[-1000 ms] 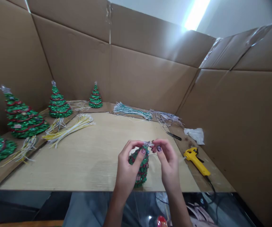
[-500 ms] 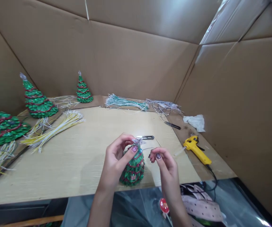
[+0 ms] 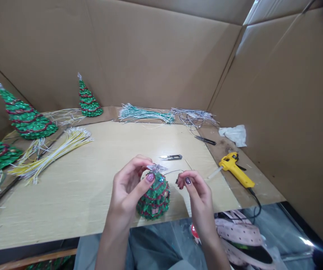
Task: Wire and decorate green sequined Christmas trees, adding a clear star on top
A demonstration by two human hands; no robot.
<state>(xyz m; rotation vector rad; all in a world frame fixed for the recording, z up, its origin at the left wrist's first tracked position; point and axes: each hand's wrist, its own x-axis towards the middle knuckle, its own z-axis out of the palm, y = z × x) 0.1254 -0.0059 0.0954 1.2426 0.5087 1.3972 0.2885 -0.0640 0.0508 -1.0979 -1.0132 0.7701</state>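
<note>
A small green Christmas tree (image 3: 153, 200) with red garlands stands near the table's front edge, tilted slightly. My left hand (image 3: 126, 187) grips it near the top, thumb in front and fingers behind. A clear star topper (image 3: 157, 168) shows above that thumb. From beside the topper a thin wire (image 3: 174, 171) runs right to my right hand (image 3: 198, 189), whose thumb and fingers pinch together on it. Beyond the tree lie thread snips (image 3: 171, 157) and a thin stick (image 3: 189, 164).
At right rests a yellow glue gun (image 3: 237, 168), by a crumpled white tissue (image 3: 234, 135) and a dark-handled tool (image 3: 205, 140). Bundled yellow-white wires (image 3: 54, 153) and green-white wires (image 3: 146, 113) lie left and back. Larger trees (image 3: 28, 118) stand left; cardboard walls (image 3: 161, 56) enclose the table.
The view has shifted a little. My left hand and the tree have moved slightly left, widening the gap to my right hand, and more of the wire shows between them.
</note>
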